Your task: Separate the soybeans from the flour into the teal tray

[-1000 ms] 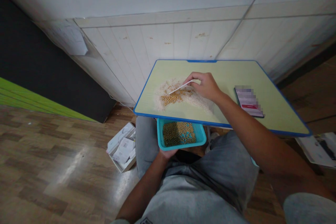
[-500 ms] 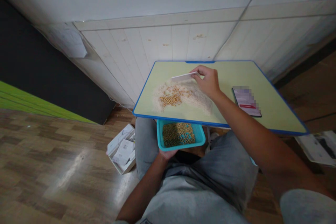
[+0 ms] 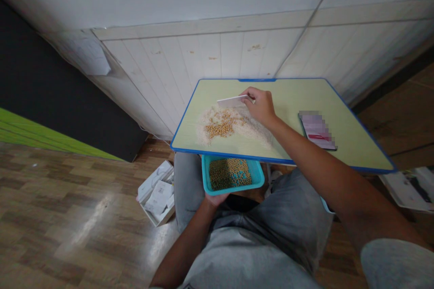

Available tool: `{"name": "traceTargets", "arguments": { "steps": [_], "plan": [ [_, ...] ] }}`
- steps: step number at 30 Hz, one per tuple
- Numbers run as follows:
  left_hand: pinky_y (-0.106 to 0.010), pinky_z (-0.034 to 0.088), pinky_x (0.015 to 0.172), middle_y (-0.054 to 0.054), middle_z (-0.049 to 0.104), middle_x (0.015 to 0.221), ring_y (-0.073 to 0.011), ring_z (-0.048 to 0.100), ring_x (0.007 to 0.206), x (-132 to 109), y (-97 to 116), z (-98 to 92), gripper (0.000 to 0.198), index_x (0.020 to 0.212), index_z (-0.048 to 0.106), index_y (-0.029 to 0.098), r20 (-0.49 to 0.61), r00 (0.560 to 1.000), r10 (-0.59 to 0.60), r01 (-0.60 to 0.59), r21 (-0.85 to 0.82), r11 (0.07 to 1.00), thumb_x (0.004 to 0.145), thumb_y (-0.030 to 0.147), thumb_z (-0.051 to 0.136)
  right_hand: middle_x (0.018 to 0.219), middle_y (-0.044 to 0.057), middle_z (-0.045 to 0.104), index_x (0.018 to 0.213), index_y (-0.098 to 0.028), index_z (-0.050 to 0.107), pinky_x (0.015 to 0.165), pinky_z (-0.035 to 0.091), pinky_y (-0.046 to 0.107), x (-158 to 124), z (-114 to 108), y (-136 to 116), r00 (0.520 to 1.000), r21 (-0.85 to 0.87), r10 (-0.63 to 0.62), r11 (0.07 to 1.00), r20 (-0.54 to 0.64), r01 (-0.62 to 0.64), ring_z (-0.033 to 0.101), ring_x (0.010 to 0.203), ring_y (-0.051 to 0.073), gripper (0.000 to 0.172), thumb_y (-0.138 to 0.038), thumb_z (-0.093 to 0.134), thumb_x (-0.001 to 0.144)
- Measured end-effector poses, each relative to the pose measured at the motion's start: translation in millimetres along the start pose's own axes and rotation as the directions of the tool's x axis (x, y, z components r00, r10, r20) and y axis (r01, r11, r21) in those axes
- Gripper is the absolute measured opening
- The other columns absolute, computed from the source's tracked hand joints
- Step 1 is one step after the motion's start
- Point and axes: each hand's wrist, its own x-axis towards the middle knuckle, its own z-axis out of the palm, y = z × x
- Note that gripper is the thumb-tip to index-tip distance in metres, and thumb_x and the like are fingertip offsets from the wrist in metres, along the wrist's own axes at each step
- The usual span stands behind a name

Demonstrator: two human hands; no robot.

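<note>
Between thumb and fingers, my right hand (image 3: 259,104) pinches a flat white card (image 3: 230,101), held at the far edge of a spread of rice (image 3: 252,128). Yellow soybeans (image 3: 220,129) lie among the grains, mostly on the left of the heap. Below the table's front edge, my left hand (image 3: 217,199) grips a turquoise plastic basket (image 3: 233,188) from underneath; most of its fingers are hidden. Many soybeans (image 3: 222,174) cover the basket's bottom, with bits of turquoise showing through.
The small table (image 3: 291,90) has a pale green top and blue rim. A phone (image 3: 317,131) lies on its right side. On the floor to the left stands an open white box (image 3: 158,198) with packets inside. A wall (image 3: 169,58) closes off the far side.
My right hand and the card have shifted slightly left and a little nearer along the rice's far edge. The basket and my left hand stay in place.
</note>
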Motion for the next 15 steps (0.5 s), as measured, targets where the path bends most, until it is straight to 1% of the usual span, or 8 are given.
{"name": "traceTargets", "arguments": {
  "steps": [4, 9, 11, 13, 15],
  "plan": [
    [-0.063, 0.048, 0.122, 0.0, 0.065, 0.156, -0.0334, 0.056, 0.149, 0.4, 0.8, 0.8, 0.054, 0.144, 0.067, 0.033, 0.004, 1.0, 0.011, -0.011, -0.001, 1.0, 0.107, 0.058, 0.039, 0.084, 0.001, 0.081, 0.086, -0.024, 0.078, 0.078, 0.054, 0.038, -11.4, -7.5, -11.7, 1.0, -0.003, 0.001, 1.0, 0.023, -0.001, 0.072, 0.078, 0.021, 0.014, -0.016, 0.068, 0.08],
    [-0.065, 0.047, 0.122, -0.001, 0.068, 0.153, -0.0335, 0.056, 0.149, 3.3, -2.0, -5.8, 0.053, 0.141, 0.07, 0.032, 0.018, 1.0, 0.013, -0.012, -0.046, 0.999, 0.109, 0.054, 0.035, 0.083, 0.001, 0.081, 0.085, -0.025, 0.078, 0.079, 0.054, 0.039, -23.9, -18.9, -29.0, 0.993, 0.021, -0.001, 1.0, 0.114, -0.001, 0.073, 0.079, 0.021, 0.013, -0.015, 0.07, 0.08],
    [-0.065, 0.046, 0.123, -0.002, 0.069, 0.151, -0.034, 0.055, 0.149, 4.6, -3.2, -8.8, 0.052, 0.141, 0.071, 0.031, 0.036, 0.999, 0.018, -0.015, -0.068, 0.998, 0.108, 0.053, 0.036, 0.083, 0.001, 0.081, 0.085, -0.025, 0.079, 0.079, 0.055, 0.039, -24.8, -22.6, -32.7, 0.991, 0.023, -0.012, 1.0, 0.136, 0.009, 0.073, 0.078, 0.021, 0.013, -0.016, 0.071, 0.08],
    [-0.066, 0.044, 0.124, -0.004, 0.072, 0.148, -0.0348, 0.055, 0.15, 5.6, -3.8, -10.8, 0.05, 0.141, 0.07, 0.03, 0.055, 0.998, 0.023, -0.018, -0.085, 0.996, 0.107, 0.053, 0.042, 0.083, 0.002, 0.082, 0.085, -0.024, 0.079, 0.079, 0.056, 0.039, -22.4, -24.5, -33.0, 0.991, 0.027, -0.019, 1.0, 0.131, 0.015, 0.073, 0.078, 0.021, 0.013, -0.016, 0.071, 0.079],
    [-0.066, 0.043, 0.125, -0.004, 0.074, 0.145, -0.0355, 0.055, 0.149, 6.2, -3.5, -11.9, 0.049, 0.142, 0.07, 0.031, 0.076, 0.997, 0.021, -0.013, -0.109, 0.994, 0.105, 0.053, 0.046, 0.084, 0.003, 0.082, 0.085, -0.023, 0.078, 0.078, 0.057, 0.039, -17.1, -23.9, -29.7, 0.996, 0.04, -0.007, 0.999, 0.085, 0.004, 0.073, 0.078, 0.021, 0.012, -0.016, 0.07, 0.079]
  ]
}}
